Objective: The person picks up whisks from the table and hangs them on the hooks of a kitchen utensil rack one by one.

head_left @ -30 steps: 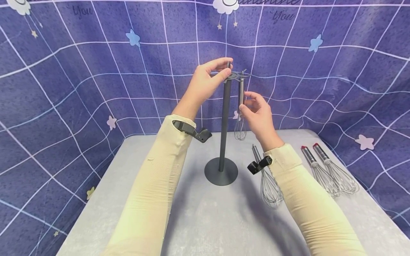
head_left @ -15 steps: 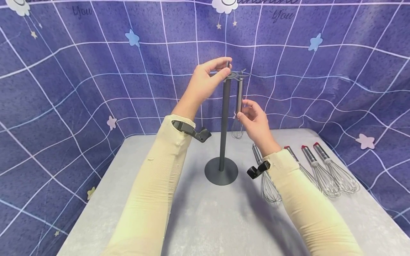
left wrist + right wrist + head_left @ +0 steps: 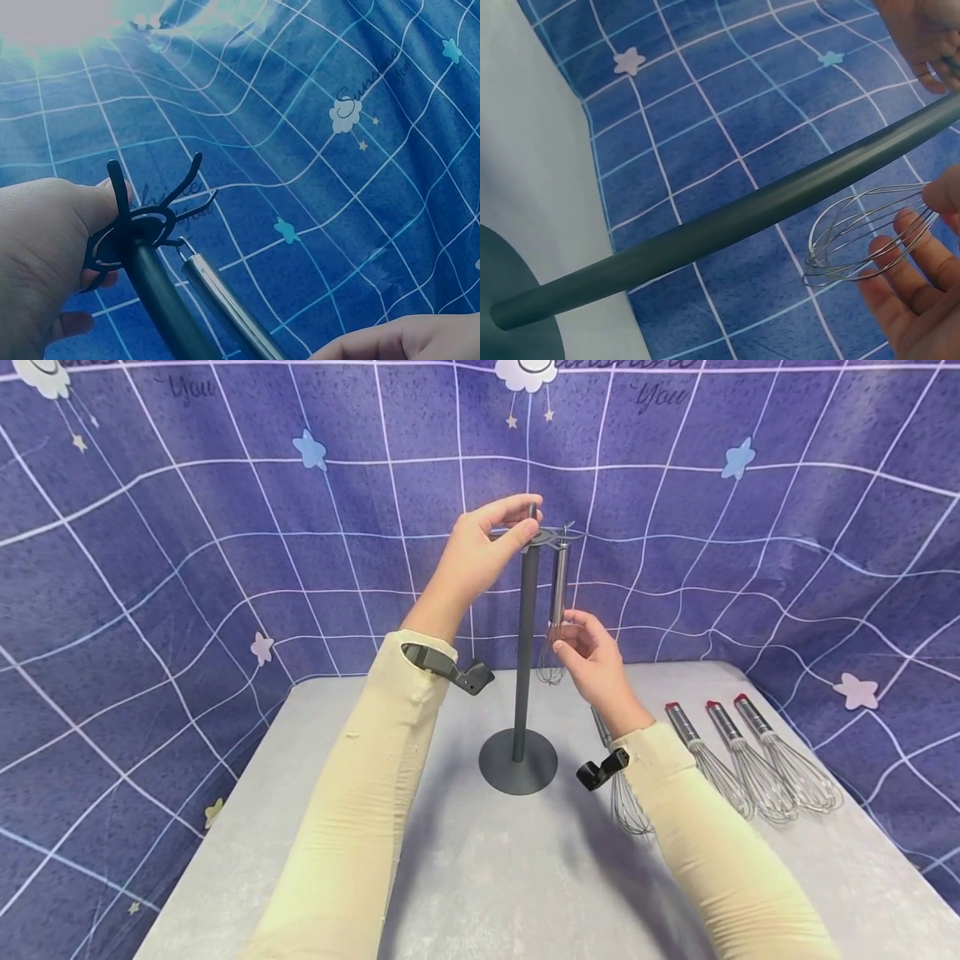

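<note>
A dark grey stand [image 3: 527, 643] with a round base and curved hooks at its top rises from the table. My left hand [image 3: 480, 552] grips its top, thumb and fingers around the hooked ring [image 3: 166, 217]. From a hook on the right side hangs a small whisk [image 3: 559, 585], its steel handle up and its wire loops down, by a loop at the handle end. Near where handle meets wires, my right hand [image 3: 596, 664] pinches it. In the right wrist view the thumb and fingertips lie around the whisk's wires [image 3: 840, 232].
On the grey table [image 3: 480, 877], a larger whisk [image 3: 626, 802] lies partly hidden under my right wrist. Three red-tipped whisks lie farther right, among them the outermost whisk [image 3: 795, 760]. A purple-blue gridded cloth [image 3: 420, 443] surrounds the table's back and sides.
My right hand has slid down the hanging whisk, from its handle to the top of the wires, and the whisk's lower end has swung slightly left. The left hand stays put.
</note>
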The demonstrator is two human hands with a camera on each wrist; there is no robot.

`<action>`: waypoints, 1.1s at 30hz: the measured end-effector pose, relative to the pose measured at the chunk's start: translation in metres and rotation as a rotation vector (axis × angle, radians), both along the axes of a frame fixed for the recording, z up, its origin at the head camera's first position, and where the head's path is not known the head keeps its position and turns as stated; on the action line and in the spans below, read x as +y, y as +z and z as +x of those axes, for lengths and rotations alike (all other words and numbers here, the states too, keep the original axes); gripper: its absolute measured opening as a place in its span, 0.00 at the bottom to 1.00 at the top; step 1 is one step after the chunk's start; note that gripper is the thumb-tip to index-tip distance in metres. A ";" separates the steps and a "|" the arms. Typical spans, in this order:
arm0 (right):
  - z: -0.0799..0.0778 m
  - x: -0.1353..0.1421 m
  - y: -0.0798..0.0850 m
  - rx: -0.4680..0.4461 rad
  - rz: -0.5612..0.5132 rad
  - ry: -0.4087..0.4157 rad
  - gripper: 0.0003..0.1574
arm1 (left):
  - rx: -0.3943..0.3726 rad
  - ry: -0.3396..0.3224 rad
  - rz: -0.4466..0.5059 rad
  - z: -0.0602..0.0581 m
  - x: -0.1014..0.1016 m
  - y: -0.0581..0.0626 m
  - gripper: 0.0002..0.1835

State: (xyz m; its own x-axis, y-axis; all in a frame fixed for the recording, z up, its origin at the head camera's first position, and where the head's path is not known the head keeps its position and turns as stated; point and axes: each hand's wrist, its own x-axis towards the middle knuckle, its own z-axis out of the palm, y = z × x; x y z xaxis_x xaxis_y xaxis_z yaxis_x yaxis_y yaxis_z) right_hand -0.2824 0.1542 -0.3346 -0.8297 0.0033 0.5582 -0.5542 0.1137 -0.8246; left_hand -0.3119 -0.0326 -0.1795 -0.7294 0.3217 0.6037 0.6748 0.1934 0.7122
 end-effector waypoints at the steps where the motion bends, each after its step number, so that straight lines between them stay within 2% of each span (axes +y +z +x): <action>1: 0.000 0.000 -0.001 0.003 0.001 -0.003 0.25 | -0.001 0.001 -0.001 0.000 0.000 0.000 0.19; 15: 0.001 0.001 -0.013 -0.015 -0.009 0.015 0.26 | -0.007 -0.001 -0.007 0.003 0.000 0.001 0.19; 21: 0.001 0.002 -0.018 -0.025 -0.036 0.045 0.26 | -0.010 -0.008 -0.003 0.004 0.000 0.002 0.19; 33: -0.002 0.002 -0.029 0.012 -0.104 0.111 0.24 | -0.016 0.004 -0.021 0.001 0.000 0.002 0.20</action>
State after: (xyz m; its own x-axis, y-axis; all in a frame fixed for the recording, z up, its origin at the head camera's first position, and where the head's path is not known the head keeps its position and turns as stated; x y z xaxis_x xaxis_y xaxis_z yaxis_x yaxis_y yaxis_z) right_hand -0.2840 0.1558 -0.3638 -0.8214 -0.0296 0.5696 -0.5687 -0.0349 -0.8218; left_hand -0.3105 -0.0329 -0.1780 -0.7401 0.3312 0.5853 0.6627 0.2109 0.7186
